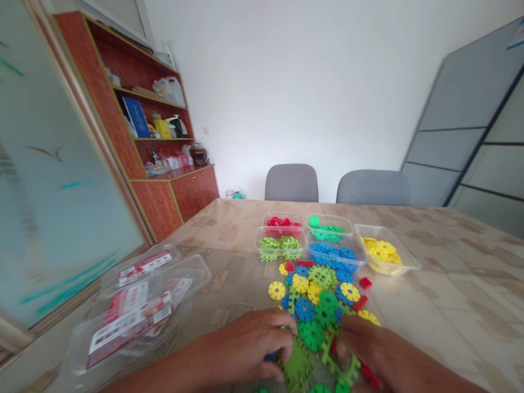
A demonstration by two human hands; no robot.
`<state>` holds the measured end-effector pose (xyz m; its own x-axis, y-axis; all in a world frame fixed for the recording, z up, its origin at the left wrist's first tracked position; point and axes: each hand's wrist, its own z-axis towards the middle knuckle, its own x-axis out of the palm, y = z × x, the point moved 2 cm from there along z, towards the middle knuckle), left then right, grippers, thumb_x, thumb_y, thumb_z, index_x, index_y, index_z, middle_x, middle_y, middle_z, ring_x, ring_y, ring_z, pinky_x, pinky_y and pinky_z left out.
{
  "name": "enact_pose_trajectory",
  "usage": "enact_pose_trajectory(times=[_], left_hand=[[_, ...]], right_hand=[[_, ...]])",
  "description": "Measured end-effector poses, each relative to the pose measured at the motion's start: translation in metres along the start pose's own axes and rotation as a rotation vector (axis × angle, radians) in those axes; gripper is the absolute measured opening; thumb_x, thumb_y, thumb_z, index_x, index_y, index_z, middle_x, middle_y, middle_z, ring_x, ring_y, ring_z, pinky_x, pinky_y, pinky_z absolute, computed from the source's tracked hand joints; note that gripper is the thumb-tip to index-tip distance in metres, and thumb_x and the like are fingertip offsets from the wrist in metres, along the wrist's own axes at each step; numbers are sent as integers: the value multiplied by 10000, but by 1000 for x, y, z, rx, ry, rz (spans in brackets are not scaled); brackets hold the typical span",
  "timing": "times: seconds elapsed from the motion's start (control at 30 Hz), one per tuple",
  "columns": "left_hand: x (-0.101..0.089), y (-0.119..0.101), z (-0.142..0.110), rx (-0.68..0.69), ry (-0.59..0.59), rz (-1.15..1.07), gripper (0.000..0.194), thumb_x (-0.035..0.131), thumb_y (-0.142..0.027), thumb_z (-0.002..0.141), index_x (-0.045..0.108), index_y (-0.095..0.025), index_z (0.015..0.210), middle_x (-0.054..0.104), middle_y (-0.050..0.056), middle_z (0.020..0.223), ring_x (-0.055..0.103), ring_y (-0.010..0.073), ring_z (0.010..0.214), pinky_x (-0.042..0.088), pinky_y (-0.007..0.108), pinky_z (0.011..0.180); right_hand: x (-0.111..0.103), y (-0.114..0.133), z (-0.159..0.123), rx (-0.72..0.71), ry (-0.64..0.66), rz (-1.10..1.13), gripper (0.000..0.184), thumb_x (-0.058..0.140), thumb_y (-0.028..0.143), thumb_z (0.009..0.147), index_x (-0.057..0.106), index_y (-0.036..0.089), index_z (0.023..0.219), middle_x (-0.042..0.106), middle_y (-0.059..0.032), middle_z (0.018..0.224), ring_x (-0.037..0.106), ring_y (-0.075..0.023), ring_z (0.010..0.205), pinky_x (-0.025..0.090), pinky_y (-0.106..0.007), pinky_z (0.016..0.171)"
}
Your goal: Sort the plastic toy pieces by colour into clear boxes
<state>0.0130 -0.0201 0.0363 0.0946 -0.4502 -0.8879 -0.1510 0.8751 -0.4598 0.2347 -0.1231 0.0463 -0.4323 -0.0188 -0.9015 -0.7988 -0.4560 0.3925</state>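
A heap of coloured plastic gear pieces (pixel 321 297) lies on the table in front of me: yellow, blue, green and red. My left hand (pixel 249 346) rests at the near left edge of the heap, fingers curled over pieces, touching a light-green piece (pixel 298 364). My right hand (pixel 379 355) sits at the near right edge, fingers bent down onto green and red pieces. What either hand actually grips is hidden under the fingers.
Five clear trays stand beyond the heap: red pieces (pixel 283 221), green (pixel 331 226), light green (pixel 280 248), blue (pixel 333 254), yellow (pixel 385 254). Clear lids with labels (pixel 139 305) are stacked at the left. Two grey chairs (pixel 291 183) and a wooden cabinet (pixel 164 147) stand behind the table.
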Motion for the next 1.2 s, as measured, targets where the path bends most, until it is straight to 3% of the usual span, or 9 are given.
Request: enact_pose_trajectory(times=[0.13, 0.3, 0.43, 0.53, 0.67, 0.83, 1.0, 1.1, 1.2], left_hand=[[4, 1, 4, 63, 21, 34, 185, 688, -254, 836, 515, -203, 790, 594, 9, 1045, 587, 167, 932, 404, 218, 779], [0, -4, 4, 13, 43, 107, 286, 712, -300, 812, 504, -235, 996, 587, 15, 1063, 573, 188, 945, 396, 236, 740], [-20, -11, -2, -24, 30, 89, 259, 695, -275, 831, 506, -244, 1005, 595, 1, 1057, 568, 182, 954, 389, 235, 756], [-43, -7, -8, -125, -117, 59, 241, 696, -214, 822, 516, -238, 980, 591, -8, 1033, 552, 178, 957, 383, 237, 794], [-76, 16, -4, -247, -337, 117, 147, 622, -181, 835, 532, -217, 945, 584, -12, 942, 544, 168, 852, 382, 247, 748], [-100, 66, 31, -389, -440, 238, 91, 609, -197, 802, 564, -197, 881, 614, -5, 853, 568, 188, 809, 396, 263, 708], [-100, 109, 68, -468, -436, 263, 105, 640, -244, 840, 603, -157, 887, 639, 30, 895, 595, 192, 842, 458, 336, 779], [-95, 120, 74, -487, -420, 264, 190, 589, -318, 906, 616, -131, 928, 630, 44, 947, 606, 190, 871, 487, 388, 802], [-91, 120, 69, -469, -452, 250, 110, 610, -249, 880, 618, -140, 890, 637, 39, 918, 603, 186, 861, 478, 371, 811]], right_hand=[[11, 4, 3, -47, -60, -214, 149, 586, 174, 781, 614, 235, 914, 685, -66, 909, 650, -252, 801, 547, -337, 706], [33, 3, 10, -86, -39, -309, 121, 562, 101, 768, 596, 215, 745, 679, -57, 822, 645, -225, 699, 535, -293, 604], [16, 9, 9, -93, -15, -180, 137, 563, 129, 803, 623, 243, 849, 680, -35, 868, 647, -211, 741, 524, -273, 638], [-6, 11, 10, -39, 18, -62, 105, 589, 190, 817, 638, 259, 880, 675, -29, 890, 651, -216, 778, 525, -287, 674], [-22, 6, 16, 2, 14, -16, 114, 569, 171, 833, 635, 237, 898, 668, -43, 933, 649, -190, 803, 506, -266, 683], [-32, -12, 37, 103, -15, -93, 100, 537, 143, 854, 583, 200, 786, 647, -23, 799, 610, -165, 698, 408, -249, 597], [-41, -37, 74, 158, -45, -238, 108, 548, 175, 882, 584, 196, 782, 674, -19, 803, 630, -173, 741, 378, -240, 620], [-45, -50, 98, 194, -60, -299, 80, 560, 199, 891, 612, 195, 830, 700, -40, 842, 648, -197, 803, 384, -246, 650], [-46, -58, 119, 214, -65, -325, 69, 567, 188, 888, 624, 184, 850, 712, -65, 878, 656, -211, 843, 399, -253, 665]])
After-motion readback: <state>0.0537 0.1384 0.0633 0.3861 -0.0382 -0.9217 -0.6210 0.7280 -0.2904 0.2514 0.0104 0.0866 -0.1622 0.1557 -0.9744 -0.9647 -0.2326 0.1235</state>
